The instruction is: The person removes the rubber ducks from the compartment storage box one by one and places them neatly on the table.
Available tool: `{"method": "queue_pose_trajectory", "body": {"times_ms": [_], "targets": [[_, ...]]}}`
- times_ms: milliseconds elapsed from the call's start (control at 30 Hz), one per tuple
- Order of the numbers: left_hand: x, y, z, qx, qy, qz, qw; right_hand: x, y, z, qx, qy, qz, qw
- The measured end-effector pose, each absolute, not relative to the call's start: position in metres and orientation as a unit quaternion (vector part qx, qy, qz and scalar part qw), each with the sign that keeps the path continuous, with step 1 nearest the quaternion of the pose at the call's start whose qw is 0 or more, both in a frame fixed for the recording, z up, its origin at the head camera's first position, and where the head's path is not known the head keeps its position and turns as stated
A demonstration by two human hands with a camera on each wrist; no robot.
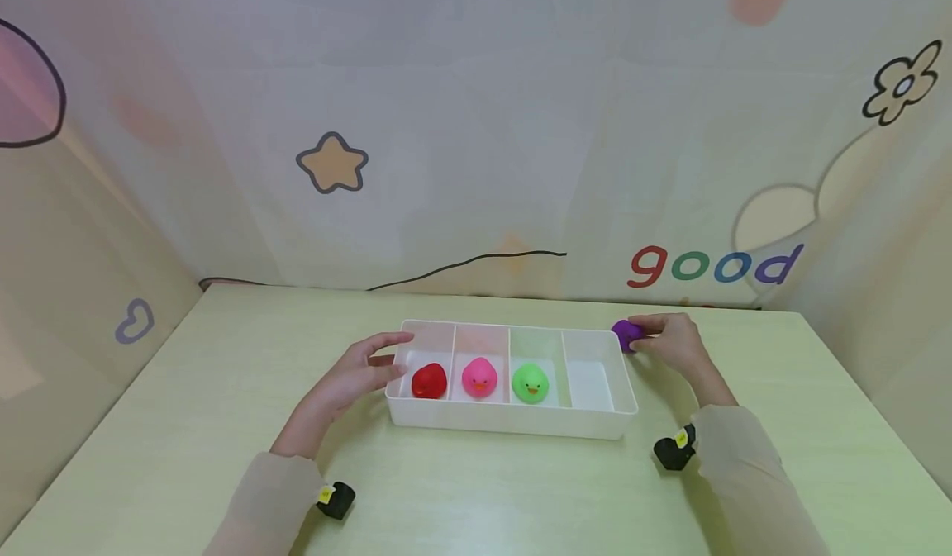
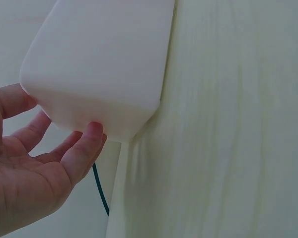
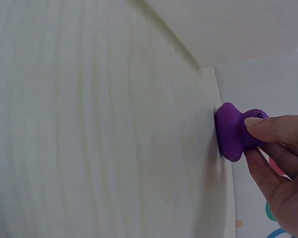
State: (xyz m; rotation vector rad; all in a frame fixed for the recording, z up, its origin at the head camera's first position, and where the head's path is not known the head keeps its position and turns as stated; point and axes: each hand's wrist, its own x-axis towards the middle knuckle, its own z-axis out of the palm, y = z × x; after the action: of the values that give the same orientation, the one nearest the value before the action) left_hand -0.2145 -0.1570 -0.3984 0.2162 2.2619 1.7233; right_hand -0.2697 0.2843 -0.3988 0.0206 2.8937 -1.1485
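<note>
A long white divided box (image 1: 506,418) stands on the table, each of its compartments open at the top. Over its left end, my left hand (image 1: 369,368) holds the rim; in the left wrist view fingertips (image 2: 93,130) press on the end wall. My right hand (image 1: 673,343) pinches a small purple rubber duck (image 3: 232,132) between thumb and fingers, just beyond the box's far right corner. From left to right, the box contains a red toy (image 1: 429,381), a pink rubber duck (image 1: 479,377) and a green rubber duck (image 1: 530,383). The rightmost compartment (image 1: 590,382) shows its bare floor.
The pale wooden table (image 1: 483,490) meets a printed cloth backdrop (image 1: 461,168) behind the box. Black wrist cameras (image 1: 338,500) hang at both sleeves. A dark cord (image 2: 100,188) shows past the table edge in the left wrist view.
</note>
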Motion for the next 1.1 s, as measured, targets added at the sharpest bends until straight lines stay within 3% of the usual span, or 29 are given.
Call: {"method": "queue_pose_trajectory", "body": {"times_ms": [567,1100], "targets": [[-0.216,-0.155,-0.398,0.068,0.785,0.598,0.145,-0.25,0.293,-0.382,-0.037,0.9,-0.432,-0.036],[-0.214,-0.157,-0.395,0.066,0.786,0.595,0.155,-0.221,0.253,-0.359,-0.083,0.875,-0.476,-0.041]]}}
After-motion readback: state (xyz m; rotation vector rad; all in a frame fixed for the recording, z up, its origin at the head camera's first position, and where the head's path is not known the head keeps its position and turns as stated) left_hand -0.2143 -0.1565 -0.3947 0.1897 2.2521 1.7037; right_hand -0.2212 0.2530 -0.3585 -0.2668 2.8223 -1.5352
